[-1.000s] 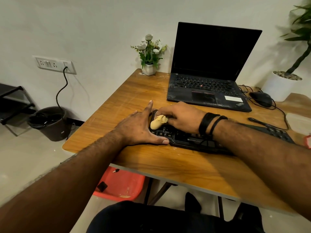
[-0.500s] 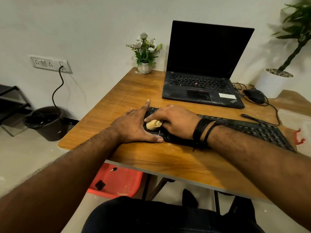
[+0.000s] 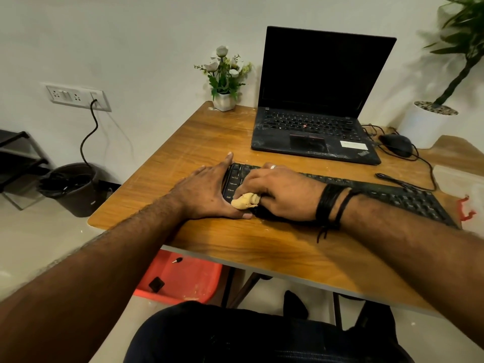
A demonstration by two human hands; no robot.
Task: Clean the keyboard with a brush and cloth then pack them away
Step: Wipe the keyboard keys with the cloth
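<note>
**A:** Your right hand (image 3: 281,192) has its fingers (image 3: 252,180) curled round a bunched tan cloth (image 3: 246,200), pressing it on the left end of the black keyboard (image 3: 392,195). Your left hand (image 3: 207,191) lies flat with straight fingers, braced against the keyboard's left edge on the tabletop (image 3: 262,242). What would make this wipe go well?

**B:** Hold that left-hand brace so the board cannot slide. Work the cloth along each row with light pressure, and push a folded corner into the gaps between keys, I'd say. The bunch looks small, so turn it to a fresh face often.

**A:** What can't you make out?

**B:** The brush; I can't see it anywhere. Your right hand and forearm cover the keys beneath them, so how clean they are is unclear. The red thing (image 3: 465,208) at the right is cut off and I can't name it.
</note>
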